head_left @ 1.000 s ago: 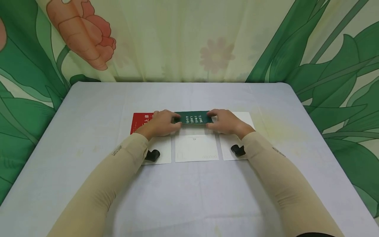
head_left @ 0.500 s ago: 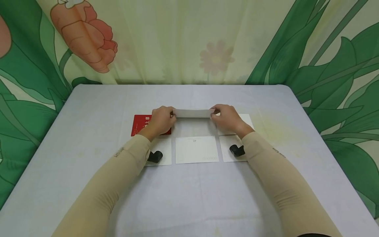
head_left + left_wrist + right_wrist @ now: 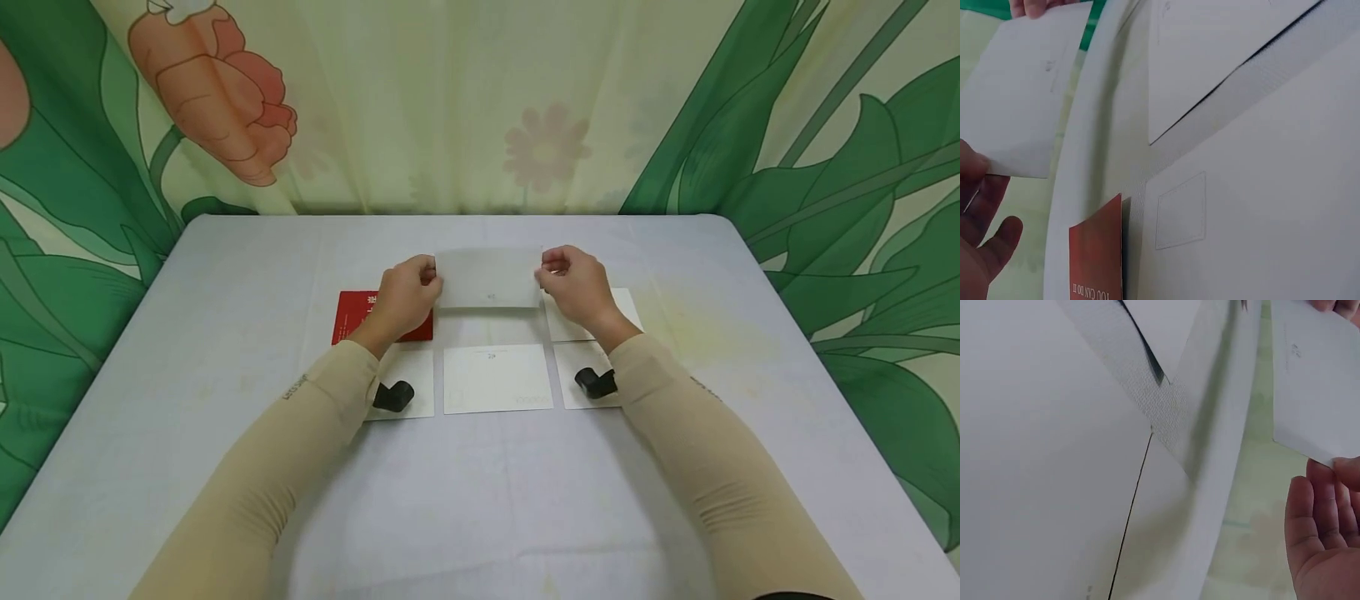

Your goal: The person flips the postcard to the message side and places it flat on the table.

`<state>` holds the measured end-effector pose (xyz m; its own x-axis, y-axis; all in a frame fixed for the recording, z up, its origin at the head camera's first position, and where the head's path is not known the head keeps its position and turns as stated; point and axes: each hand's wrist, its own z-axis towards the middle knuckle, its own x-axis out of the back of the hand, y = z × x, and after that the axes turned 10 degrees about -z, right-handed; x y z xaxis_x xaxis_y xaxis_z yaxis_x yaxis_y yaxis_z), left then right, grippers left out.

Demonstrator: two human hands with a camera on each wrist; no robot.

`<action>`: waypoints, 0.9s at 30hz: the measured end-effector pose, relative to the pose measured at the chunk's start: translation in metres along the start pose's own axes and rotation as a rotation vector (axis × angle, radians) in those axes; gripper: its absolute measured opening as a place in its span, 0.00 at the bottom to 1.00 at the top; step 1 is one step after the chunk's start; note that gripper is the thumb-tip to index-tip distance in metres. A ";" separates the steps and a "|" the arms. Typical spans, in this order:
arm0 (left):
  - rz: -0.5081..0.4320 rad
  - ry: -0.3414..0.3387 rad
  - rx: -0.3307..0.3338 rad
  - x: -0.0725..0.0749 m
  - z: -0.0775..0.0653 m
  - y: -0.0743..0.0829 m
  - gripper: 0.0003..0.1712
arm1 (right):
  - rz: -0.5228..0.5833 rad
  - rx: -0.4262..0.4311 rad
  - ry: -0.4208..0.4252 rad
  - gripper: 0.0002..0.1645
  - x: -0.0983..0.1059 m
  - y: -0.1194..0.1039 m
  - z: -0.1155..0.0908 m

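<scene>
On the counter (image 3: 495, 500), five cards (image 3: 628, 308), one red-faced, were found laid out; setting-down of a sixth, the raised card (image 3: 487, 271), was judged outstanding. It was held aloft behind the front middle card (image 3: 498, 387), a pale, tilted face being shown; its reverse was not visible. Its side edges were pinched by the left hand (image 3: 405, 296) and right hand (image 3: 577, 289). Faint print was noted near its lower edge.

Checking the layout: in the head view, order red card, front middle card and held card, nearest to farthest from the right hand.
1. Held card: left, pinched by the right hand.
2. Front middle card: front-left, on the table.
3. Red card: farther left, by the left hand.
</scene>
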<state>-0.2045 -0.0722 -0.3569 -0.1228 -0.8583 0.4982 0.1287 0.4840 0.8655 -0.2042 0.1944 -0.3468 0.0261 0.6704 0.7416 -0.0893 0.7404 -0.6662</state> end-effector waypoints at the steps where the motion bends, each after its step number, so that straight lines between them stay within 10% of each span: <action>1: -0.039 0.020 0.012 -0.001 0.000 0.000 0.14 | 0.017 -0.009 0.015 0.15 -0.001 0.000 0.000; 9: -0.169 0.085 0.047 -0.005 -0.003 0.000 0.22 | -0.026 -0.018 0.026 0.11 -0.003 0.000 -0.004; 27: 0.064 -0.082 0.059 -0.014 -0.005 -0.014 0.28 | -0.125 -0.001 -0.208 0.24 -0.011 0.005 -0.006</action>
<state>-0.1993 -0.0677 -0.3767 -0.1969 -0.8097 0.5528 0.0806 0.5486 0.8322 -0.1991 0.1912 -0.3589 -0.1687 0.5489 0.8187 -0.0978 0.8171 -0.5681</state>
